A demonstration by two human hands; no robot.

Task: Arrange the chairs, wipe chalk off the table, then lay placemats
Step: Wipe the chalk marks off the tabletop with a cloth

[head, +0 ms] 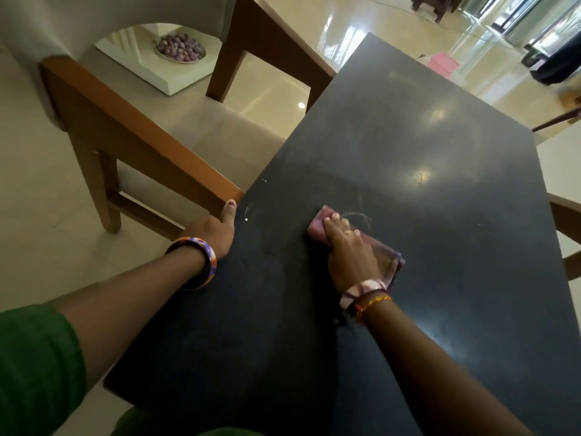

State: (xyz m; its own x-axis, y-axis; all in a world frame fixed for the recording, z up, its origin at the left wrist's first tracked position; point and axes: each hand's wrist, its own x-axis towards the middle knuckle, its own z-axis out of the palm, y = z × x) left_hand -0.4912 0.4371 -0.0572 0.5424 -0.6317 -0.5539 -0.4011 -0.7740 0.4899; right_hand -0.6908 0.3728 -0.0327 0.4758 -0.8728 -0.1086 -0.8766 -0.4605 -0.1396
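Right hand point(347, 243) presses flat, fingers straight, on pink-purple cloth point(383, 259) over faint chalk marks point(358, 215) mid-near on black worktop point(424, 146). Left hand point(213, 229) grips the worktop's left edge, thumb on top. Wooden chair point(125, 127) just left, touching the edge.

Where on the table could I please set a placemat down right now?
The far half of the table looks bare, from the chalk marks to the far corner. The near left is crowded: right hand pressing the cloth, left hand holding the edge.
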